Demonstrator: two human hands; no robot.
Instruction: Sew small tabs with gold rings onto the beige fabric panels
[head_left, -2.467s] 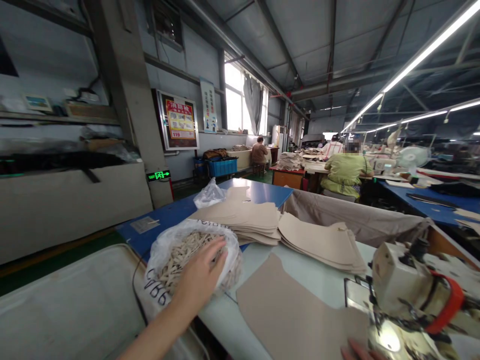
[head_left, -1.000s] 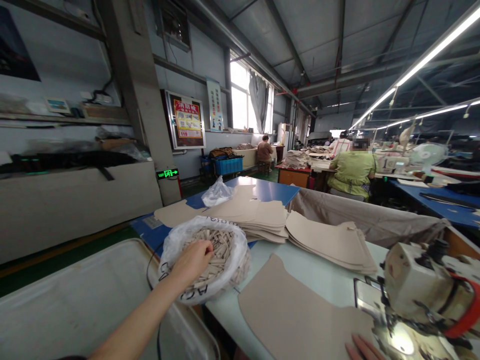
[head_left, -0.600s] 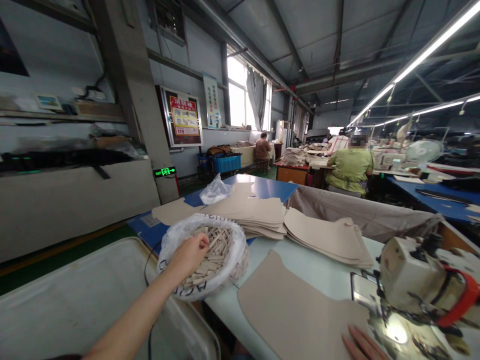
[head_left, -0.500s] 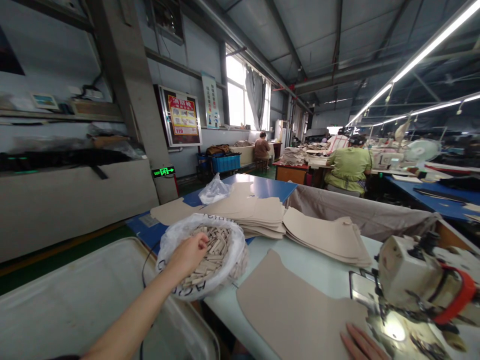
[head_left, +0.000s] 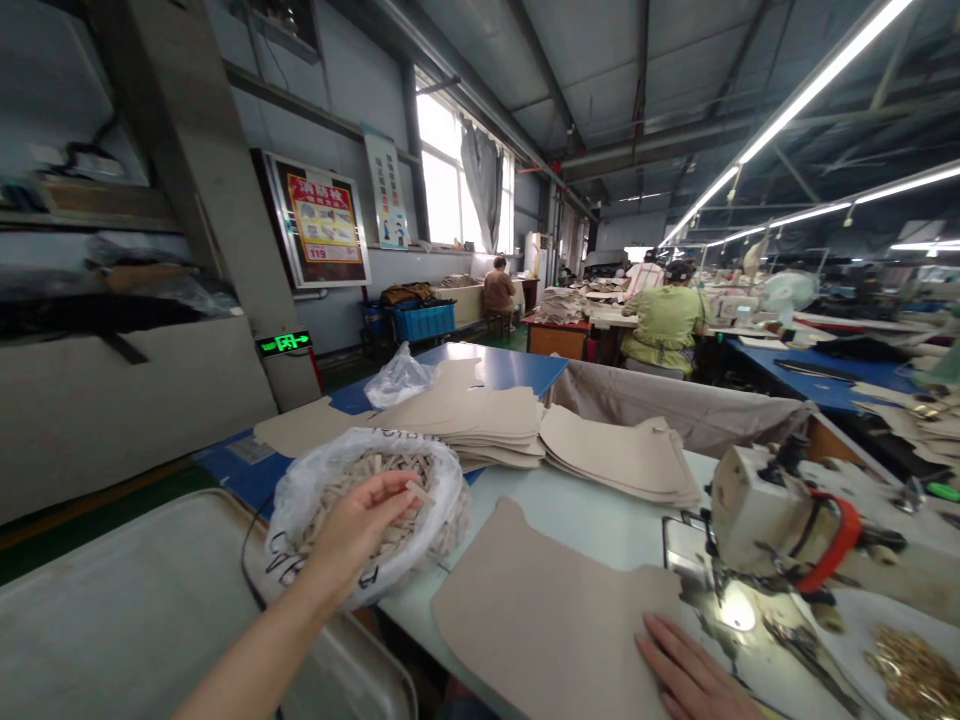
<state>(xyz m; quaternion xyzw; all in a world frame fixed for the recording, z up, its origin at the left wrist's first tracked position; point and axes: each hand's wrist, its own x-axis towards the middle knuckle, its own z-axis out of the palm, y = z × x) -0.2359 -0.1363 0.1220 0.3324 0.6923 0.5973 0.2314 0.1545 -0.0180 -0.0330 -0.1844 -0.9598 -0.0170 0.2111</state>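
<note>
So compared to half a second back, the left hand (head_left: 352, 530) has come up out of the bag (head_left: 296, 495) a bit. Before, it was knuckles-down in the pile; now the palm is turned more my way and it's got one small beige strip (head_left: 417, 492) pinched between thumb and fingertips, just over the bag's mouth. The arm reaches in from the lower left, nearly straight. The bag is at the near left corner of the table (head_left: 600, 520), stuffed with the same strips. The right hand (head_left: 686, 678) shows more now. It lies flat, fingers spread out loose, pressing on the big beige fabric piece (head_left: 540, 620) right next to the sewing machine (head_left: 757, 520).
</note>
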